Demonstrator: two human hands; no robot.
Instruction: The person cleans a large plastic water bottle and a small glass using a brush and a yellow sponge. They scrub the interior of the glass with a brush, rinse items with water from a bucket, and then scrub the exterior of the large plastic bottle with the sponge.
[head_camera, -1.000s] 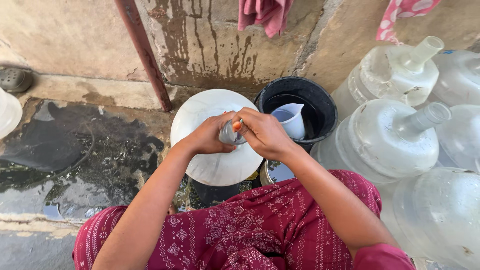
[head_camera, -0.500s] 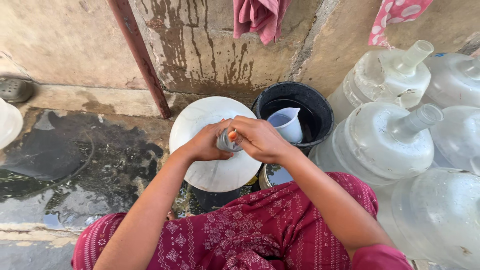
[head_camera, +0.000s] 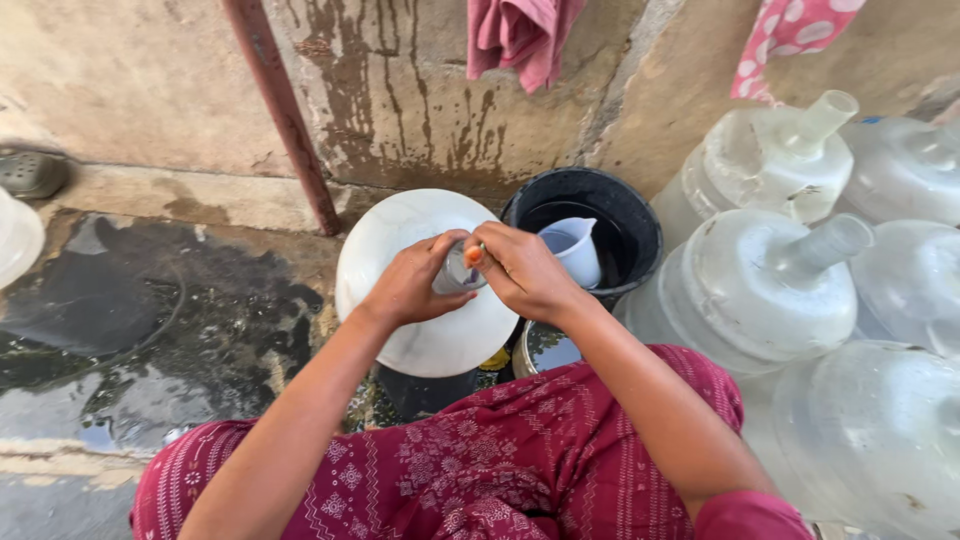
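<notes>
The concrete wall fills the upper part of the head view, stained with dark streaks and cut off at the top edge; a rusty pipe leans across it. Below it, the wet floor carries a dark puddle whose left limit runs out of frame. At right stands a group of clear water jugs, several cropped by the right and bottom edges, so their number cannot be established. A white water jug sits in the centre, directly in front of the person's knees; its base is hidden behind the maroon patterned garment. A black bucket stands just behind and to the right of it, touching or nearly touching, and holds water with a pale jug-shaped scoop inside. A metal bowl is partly concealed under the right forearm. Two cloths, one pink and one spotted, hang at the top, both cropped. The left hand is curled closed around the neck of the white water jug. The right hand is closed over the neck's top, fingers bent; the cap or opening beneath it cannot be made out.
</notes>
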